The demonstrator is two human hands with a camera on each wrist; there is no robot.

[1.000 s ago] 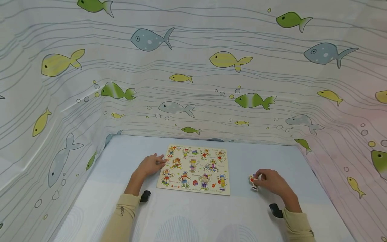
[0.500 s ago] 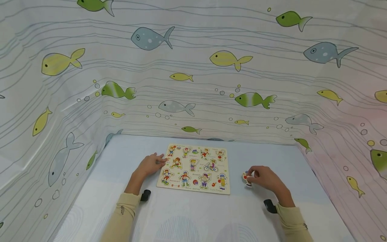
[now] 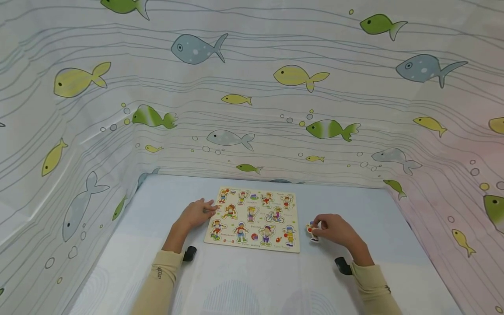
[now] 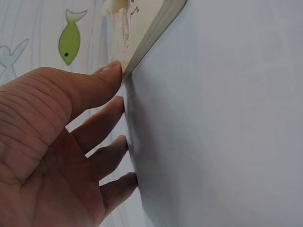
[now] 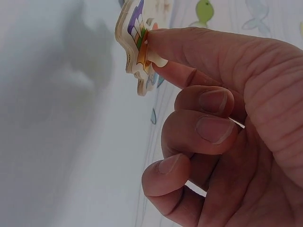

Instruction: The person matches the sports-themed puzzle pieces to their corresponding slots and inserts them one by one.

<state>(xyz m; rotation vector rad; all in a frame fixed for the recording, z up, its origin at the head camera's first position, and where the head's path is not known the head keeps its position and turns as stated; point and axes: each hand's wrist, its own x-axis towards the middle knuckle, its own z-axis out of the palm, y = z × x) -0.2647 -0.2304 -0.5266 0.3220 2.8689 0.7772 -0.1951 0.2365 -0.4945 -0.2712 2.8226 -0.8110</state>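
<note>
A cream wooden puzzle board (image 3: 236,221) with several child figures in sports poses lies flat on the table in the head view. My left hand (image 3: 194,214) is at its left edge. In the left wrist view the left thumb touches the board's corner (image 4: 156,23), its fingers spread loosely with the tips at the tabletop. To the right of the board, my right hand (image 3: 334,226) pinches a child-shaped puzzle piece (image 3: 313,231) between thumb and forefinger. In the right wrist view the piece (image 5: 142,45) is tilted, its thin wooden edge showing, and the other fingers curl toward the palm.
The pale table (image 3: 252,271) reaches back to a fish-patterned curtain (image 3: 252,122), which encloses it at the back and both sides. A black wrist device (image 3: 190,253) shows at the left cuff, another black device (image 3: 343,265) at the right cuff.
The right hand has moved left with the puzzle piece, closer to the board's right edge. The left hand and the board have stayed put.
</note>
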